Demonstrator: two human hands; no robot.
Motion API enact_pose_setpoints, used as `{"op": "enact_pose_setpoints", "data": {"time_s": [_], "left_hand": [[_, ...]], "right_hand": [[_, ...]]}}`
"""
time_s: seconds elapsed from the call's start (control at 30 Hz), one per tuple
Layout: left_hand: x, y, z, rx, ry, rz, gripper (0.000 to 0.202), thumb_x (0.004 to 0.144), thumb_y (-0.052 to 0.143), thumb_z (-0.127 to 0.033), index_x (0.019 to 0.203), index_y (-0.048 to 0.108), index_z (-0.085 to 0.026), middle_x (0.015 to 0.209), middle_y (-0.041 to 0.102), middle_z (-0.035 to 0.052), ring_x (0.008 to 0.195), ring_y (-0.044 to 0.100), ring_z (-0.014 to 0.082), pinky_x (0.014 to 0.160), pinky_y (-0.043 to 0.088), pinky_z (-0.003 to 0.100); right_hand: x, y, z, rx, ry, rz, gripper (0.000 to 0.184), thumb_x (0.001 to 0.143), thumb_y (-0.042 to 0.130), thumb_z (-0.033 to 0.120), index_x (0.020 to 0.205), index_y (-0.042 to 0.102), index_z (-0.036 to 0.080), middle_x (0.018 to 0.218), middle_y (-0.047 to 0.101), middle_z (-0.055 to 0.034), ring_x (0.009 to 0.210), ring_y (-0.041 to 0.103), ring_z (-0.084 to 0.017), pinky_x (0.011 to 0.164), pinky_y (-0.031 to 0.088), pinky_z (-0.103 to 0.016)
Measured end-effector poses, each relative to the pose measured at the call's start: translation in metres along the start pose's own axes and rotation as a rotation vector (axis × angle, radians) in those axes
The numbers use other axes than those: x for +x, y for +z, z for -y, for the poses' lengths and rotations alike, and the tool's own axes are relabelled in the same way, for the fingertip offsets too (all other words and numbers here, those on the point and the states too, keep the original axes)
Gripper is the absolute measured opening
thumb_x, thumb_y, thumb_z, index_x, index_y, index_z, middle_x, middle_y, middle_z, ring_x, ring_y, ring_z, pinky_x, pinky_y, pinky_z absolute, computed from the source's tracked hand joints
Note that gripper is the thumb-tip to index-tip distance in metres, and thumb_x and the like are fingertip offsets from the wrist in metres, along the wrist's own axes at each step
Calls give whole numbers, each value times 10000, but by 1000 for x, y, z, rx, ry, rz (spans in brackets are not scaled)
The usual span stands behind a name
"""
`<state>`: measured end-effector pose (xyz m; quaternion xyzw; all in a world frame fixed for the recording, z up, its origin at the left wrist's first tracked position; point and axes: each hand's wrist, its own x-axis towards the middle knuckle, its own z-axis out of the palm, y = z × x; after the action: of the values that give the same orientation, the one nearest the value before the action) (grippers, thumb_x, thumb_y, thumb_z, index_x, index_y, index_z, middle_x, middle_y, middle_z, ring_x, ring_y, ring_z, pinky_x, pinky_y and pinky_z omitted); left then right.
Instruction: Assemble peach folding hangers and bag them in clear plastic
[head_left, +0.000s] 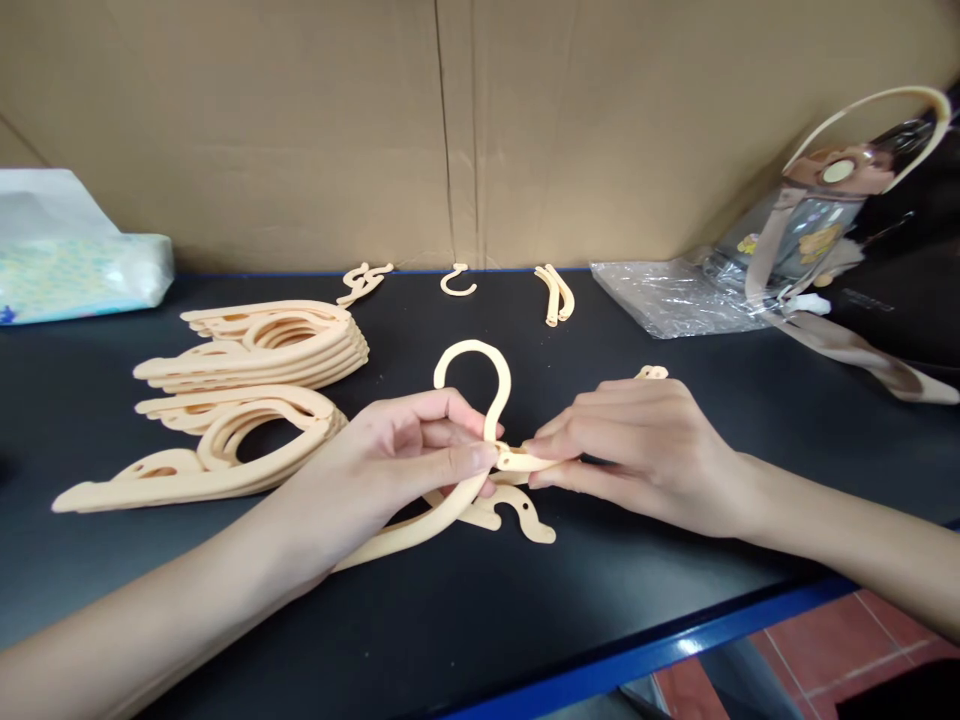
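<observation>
Near the middle of the table, my left hand (pixel 420 445) pinches a cream plastic hanger hook (pixel 501 375) at its base, where a curved hanger arm (pixel 409 535) runs down to the left. My right hand (pixel 645 455) is closed with thumb and fingers on a second hanger arm (pixel 517 461), its end meeting the hook's base. Fingers hide most of the joint. Just below lies a loose wavy hanger piece (pixel 536 525) with a small hole. Another cream piece (pixel 652 372) shows partly behind my right hand.
Two stacks of folded hangers, a rear stack (pixel 330 350) and a front stack (pixel 225 485), lie left. Along the back are small hanger pieces (pixel 364 283), a hook (pixel 459 288) and curved strips (pixel 553 295). A tissue pack (pixel 82 270), plastic bag (pixel 660 300) and strapped bottle (pixel 817 220) flank them.
</observation>
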<state>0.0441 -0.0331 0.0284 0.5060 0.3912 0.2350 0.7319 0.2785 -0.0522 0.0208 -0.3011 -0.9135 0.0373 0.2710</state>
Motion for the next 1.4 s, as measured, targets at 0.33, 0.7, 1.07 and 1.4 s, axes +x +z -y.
{"op": "enact_pose_setpoints", "data": {"time_s": [0.33, 0.7, 1.07, 1.4], "left_hand": [[2, -4, 3, 139, 61, -77, 141, 868, 735, -333, 853, 675, -207, 791, 747, -15, 729, 680, 108, 660, 505, 163], [1, -3, 4, 280, 126, -125, 233, 835, 734, -435, 950, 685, -238, 884, 741, -7, 804, 693, 151, 690, 513, 200], [-5, -10, 13, 1141, 418, -359, 354, 956, 531, -522, 1174, 677, -284, 1030, 709, 12, 825, 636, 196, 638, 442, 271], [9, -25, 22, 1338, 650, -379, 311, 1012, 429, -337, 1190, 658, -227, 1083, 683, 41, 963, 607, 235, 826, 495, 386]], "right_hand": [[-3, 8, 5, 23, 182, -5, 177, 980, 594, 311, 917, 717, 200, 787, 757, -7, 654, 670, -125, 596, 425, -241], [2, 9, 5, 67, 313, -24, 140, 946, 641, 291, 866, 680, 183, 698, 678, 24, 575, 573, -94, 512, 338, -224], [8, 1, -48, 99, 618, -174, 319, 818, 759, 384, 674, 559, 182, 687, 627, 24, 587, 524, -112, 567, 352, -260], [10, 9, -64, 1, 718, -114, 205, 781, 787, 342, 689, 672, 200, 761, 697, 20, 666, 605, -146, 607, 382, -278]]}}
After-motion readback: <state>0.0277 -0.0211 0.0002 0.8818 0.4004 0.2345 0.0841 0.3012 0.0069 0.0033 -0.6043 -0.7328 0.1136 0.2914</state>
